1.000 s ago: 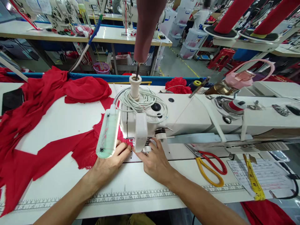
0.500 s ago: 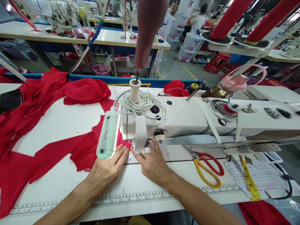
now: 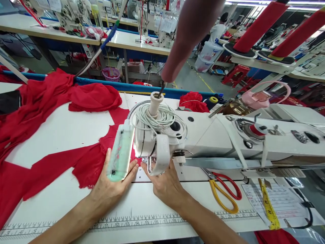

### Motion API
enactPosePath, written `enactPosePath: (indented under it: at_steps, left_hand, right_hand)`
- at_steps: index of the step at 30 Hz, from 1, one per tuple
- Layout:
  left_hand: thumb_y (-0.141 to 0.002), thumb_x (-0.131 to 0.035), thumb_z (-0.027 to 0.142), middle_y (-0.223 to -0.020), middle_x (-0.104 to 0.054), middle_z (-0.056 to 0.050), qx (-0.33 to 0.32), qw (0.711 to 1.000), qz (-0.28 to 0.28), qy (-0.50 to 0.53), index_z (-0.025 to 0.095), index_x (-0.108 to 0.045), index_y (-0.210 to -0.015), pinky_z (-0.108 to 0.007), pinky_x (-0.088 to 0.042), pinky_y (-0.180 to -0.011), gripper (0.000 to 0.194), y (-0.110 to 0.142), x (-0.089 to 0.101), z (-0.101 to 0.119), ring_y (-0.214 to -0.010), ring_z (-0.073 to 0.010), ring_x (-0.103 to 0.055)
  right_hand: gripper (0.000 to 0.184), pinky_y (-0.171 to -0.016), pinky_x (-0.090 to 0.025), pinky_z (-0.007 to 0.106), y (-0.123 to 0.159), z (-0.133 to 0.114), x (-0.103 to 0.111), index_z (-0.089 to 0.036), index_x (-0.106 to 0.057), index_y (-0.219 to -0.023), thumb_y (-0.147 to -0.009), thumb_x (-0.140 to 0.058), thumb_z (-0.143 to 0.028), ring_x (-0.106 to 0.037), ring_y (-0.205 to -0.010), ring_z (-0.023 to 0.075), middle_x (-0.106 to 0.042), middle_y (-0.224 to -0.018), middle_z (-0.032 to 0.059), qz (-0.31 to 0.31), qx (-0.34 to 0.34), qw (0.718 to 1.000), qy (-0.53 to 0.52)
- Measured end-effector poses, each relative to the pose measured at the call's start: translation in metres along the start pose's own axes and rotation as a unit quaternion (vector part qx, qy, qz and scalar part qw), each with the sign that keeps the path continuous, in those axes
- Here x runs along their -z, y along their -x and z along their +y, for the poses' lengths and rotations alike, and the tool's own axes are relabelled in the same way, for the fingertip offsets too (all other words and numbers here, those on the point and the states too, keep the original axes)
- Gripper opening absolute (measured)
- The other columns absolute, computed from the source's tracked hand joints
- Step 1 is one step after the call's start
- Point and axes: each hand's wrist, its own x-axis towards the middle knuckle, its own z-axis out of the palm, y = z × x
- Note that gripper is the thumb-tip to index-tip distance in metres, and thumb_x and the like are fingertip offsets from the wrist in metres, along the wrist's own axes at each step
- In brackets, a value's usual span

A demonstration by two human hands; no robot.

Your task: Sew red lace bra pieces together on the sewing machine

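The pale green panel covers part of the left hand, and the sewing machine hides fingertips of the right hand; whether these hands pinch or merely press, I cannot tell. Red fabric, matte, rumpled and lace-edged, spreads from frame centre leftward, cropped by the left border.

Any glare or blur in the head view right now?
Head view: ceiling lights glare at upper right, the lamp glows along its rim; same view, the pink handle looks soft, while the left hand and right hand look fairly clear.
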Motion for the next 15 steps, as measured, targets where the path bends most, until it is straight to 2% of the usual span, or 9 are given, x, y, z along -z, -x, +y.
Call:
enactPosePath:
  at_steps: [4, 7, 11, 13, 15]
  left_hand:
    - [-0.088, -0.048, -0.003, -0.128, -0.068, -0.014, 0.016, 0.999, -0.024, 0.026, 0.017, -0.059, -0.134, -0.074, -0.03, -0.113, 0.051, -0.004, -0.003, -0.01, -0.122, -0.0314, -0.062]
    - [-0.088, -0.055, 0.002, -0.123, -0.07, -0.012, 0.023, 0.998, -0.049, 0.043, 0.022, -0.057, -0.137, -0.072, -0.034, -0.111, 0.054, -0.006, -0.005, -0.017, -0.118, -0.0318, -0.064]
    - [-0.087, -0.059, 0.006, -0.116, -0.072, -0.011, 0.028, 0.997, -0.057, 0.034, 0.023, -0.057, -0.137, -0.069, -0.038, -0.11, 0.053, -0.003, -0.007, -0.019, -0.115, -0.0323, -0.065]
    - [-0.086, -0.06, 0.005, -0.117, -0.072, -0.009, 0.03, 0.997, -0.06, 0.034, 0.025, -0.057, -0.136, -0.064, -0.041, -0.109, 0.054, 0.0, -0.009, -0.019, -0.113, -0.031, -0.066]
    - [-0.084, -0.059, 0.004, -0.116, -0.072, -0.006, 0.056, 0.997, -0.04, 0.037, 0.029, -0.059, -0.134, -0.059, -0.044, -0.108, 0.056, 0.004, -0.013, -0.02, -0.109, -0.0293, -0.067]
  right_hand:
    - [0.067, -0.091, -0.038, 0.046, -0.002, 0.001, -0.001, -0.021, -0.058, -0.137, -0.073, -0.051, 0.0, -0.054, -0.083, 0.0228, -0.064, -0.08, 0.005, -0.001, -0.011, 1.0, -0.011]
    - [0.063, -0.088, -0.039, 0.044, -0.002, 0.001, -0.003, -0.022, -0.061, -0.133, -0.073, -0.054, -0.001, -0.054, -0.087, 0.0234, -0.065, -0.086, 0.006, -0.003, -0.02, 1.0, -0.017]
    - [0.054, -0.084, -0.041, 0.041, -0.002, 0.001, -0.006, -0.022, -0.068, -0.119, -0.071, -0.056, -0.001, -0.053, -0.092, 0.0248, -0.065, -0.09, 0.0068, -0.009, -0.032, 0.999, -0.034]
    - [0.044, -0.083, -0.042, 0.042, -0.001, 0.0, -0.007, -0.021, -0.071, -0.107, -0.069, -0.056, -0.002, -0.052, -0.095, 0.0262, -0.064, -0.097, 0.0093, 0.0, -0.033, 0.999, -0.033]
    - [0.033, -0.081, -0.044, 0.041, 0.0, 0.001, -0.008, -0.02, -0.071, -0.091, -0.069, -0.056, -0.002, -0.051, -0.094, 0.0265, -0.063, -0.097, 0.0104, 0.006, -0.033, 0.999, -0.028]
